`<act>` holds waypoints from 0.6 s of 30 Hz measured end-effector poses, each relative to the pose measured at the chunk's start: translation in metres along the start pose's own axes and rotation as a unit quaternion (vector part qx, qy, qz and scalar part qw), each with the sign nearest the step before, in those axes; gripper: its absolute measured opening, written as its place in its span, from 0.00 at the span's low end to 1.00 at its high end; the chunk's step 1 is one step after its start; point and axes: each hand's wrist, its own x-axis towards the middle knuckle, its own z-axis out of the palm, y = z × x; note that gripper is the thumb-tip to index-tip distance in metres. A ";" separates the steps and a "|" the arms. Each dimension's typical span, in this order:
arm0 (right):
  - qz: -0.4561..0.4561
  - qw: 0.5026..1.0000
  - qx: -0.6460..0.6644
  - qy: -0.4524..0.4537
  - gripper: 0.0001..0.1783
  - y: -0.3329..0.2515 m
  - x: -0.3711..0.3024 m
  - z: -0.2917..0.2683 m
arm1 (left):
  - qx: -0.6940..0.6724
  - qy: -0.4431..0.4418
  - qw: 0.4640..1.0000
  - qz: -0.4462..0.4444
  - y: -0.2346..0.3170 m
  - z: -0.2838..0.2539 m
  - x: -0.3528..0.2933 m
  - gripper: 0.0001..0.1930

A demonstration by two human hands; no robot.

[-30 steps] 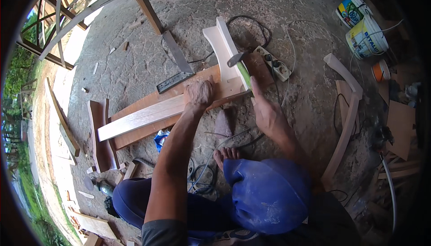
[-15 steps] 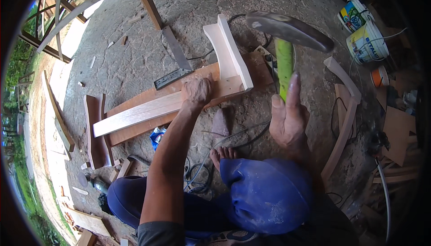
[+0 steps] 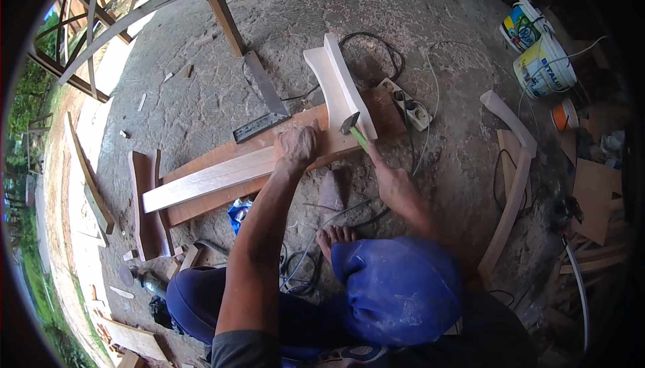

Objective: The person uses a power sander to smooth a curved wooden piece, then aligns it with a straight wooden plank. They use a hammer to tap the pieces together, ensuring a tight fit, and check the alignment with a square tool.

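My right hand (image 3: 396, 183) is closed round the green handle of a hammer (image 3: 349, 123). The hammer's dark head is down at the near end of a pale curved wooden crosspiece (image 3: 329, 79); whether it touches the wood I cannot tell. My left hand (image 3: 296, 146) grips a long pale wooden rail (image 3: 215, 178) close to where it meets that crosspiece, its fingertips partly hidden. The rail's other end rests on a darker curved wooden piece (image 3: 144, 210). Beneath them lies a reddish-brown plank (image 3: 388, 112).
A carpenter's square (image 3: 261, 126) lies beyond the plank. A power strip (image 3: 418, 114) and loose cables are to the right, near curved wood pieces (image 3: 514, 196). Two plastic buckets (image 3: 545, 67) stand far right. An angle grinder (image 3: 148, 280) lies left of my knee.
My right hand has swung the hammer down and leftward, from raised in the air to the crosspiece's near end. My left hand stays on the rail.
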 end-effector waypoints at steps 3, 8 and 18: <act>-0.037 0.975 0.142 0.168 0.43 -0.009 0.016 0.013 | -0.007 -0.002 1.000 -0.015 -0.007 0.002 -0.001 0.22; -0.072 0.897 0.256 0.352 0.30 -0.020 0.114 0.010 | -0.070 0.075 0.995 -0.007 -0.020 0.011 0.022 0.17; 0.030 0.843 0.485 0.229 0.23 -0.024 0.126 -0.004 | 0.016 -0.063 0.988 -0.137 -0.114 -0.044 0.028 0.36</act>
